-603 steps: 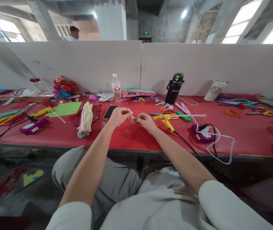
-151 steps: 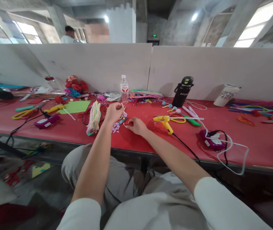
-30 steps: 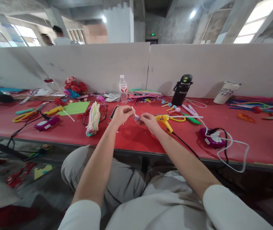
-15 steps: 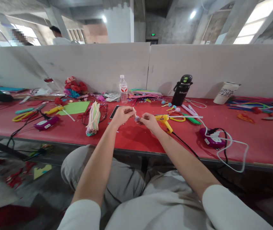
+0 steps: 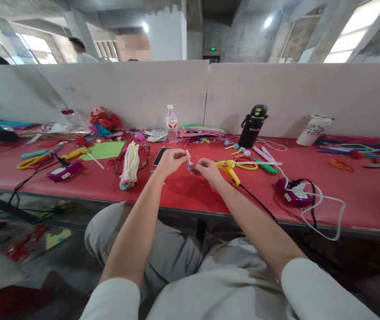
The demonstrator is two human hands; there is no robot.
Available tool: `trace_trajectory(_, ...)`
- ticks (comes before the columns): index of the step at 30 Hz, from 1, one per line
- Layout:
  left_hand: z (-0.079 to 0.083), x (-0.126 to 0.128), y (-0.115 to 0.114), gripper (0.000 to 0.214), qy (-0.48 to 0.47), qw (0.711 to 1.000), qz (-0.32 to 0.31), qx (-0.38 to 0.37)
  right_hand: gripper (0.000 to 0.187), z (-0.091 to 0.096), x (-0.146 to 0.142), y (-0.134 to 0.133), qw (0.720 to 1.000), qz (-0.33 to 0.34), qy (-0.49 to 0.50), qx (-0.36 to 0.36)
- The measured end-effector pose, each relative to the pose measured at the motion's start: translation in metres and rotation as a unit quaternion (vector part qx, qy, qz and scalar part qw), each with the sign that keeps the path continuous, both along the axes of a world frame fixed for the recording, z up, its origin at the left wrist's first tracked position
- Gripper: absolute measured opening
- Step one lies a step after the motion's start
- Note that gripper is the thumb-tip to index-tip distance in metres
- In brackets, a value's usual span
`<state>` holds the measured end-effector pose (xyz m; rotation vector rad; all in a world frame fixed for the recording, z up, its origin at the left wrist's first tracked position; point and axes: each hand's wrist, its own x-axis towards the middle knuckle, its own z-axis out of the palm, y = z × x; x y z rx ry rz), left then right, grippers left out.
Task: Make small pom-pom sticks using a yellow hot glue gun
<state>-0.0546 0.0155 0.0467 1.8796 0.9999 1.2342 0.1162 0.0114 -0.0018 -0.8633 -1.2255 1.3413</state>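
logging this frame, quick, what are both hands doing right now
Left hand: closed, pinching a thin pale stick.
Right hand: closed, pinching a small purple piece just below the stick.

The lilac piece [image 5: 190, 166] pinched between left hand [image 5: 170, 160] and right hand [image 5: 208, 169] is too small to identify.

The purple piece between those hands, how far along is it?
Done, it seems: small pom-pom sticks lie by the black bottle. In hand: the left hand pinches a pale stick; the right hand holds the purple piece just under it. Left: likely fixing it; the yellow glue gun lies idle beside the right hand.
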Motion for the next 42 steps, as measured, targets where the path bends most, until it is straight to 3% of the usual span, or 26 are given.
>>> trace_trajectory(12,-0.0013,0.002,-0.0011,0.026,0.014,1.0,0.004,0.006,0.042,-0.0013,0.0003,-0.0006,0.999,-0.02,-0.024,0.019)
trace_trajectory(20,-0.0004,0.0008,-0.001,0.027,0.001,1.0,0.009,0.011,0.023,0.0015,0.0018,-0.0006,0.999,0.013,0.022,-0.029)
trace_trajectory(29,0.0015,0.0012,-0.0024,0.026,0.013,1.0,-0.005,0.015,0.022,-0.0007,0.0006,0.0015,0.999,0.006,0.021,-0.036)
trace_trajectory(37,0.0018,0.0015,-0.0029,0.027,0.02,1.0,0.002,0.014,0.032,-0.0013,0.0004,0.0018,1.0,0.0,0.018,-0.026)
trace_trajectory(42,-0.0016,-0.0008,0.0017,0.02,-0.034,0.998,0.041,0.026,0.019,0.0022,0.0012,-0.0017,0.999,0.017,0.013,-0.039)
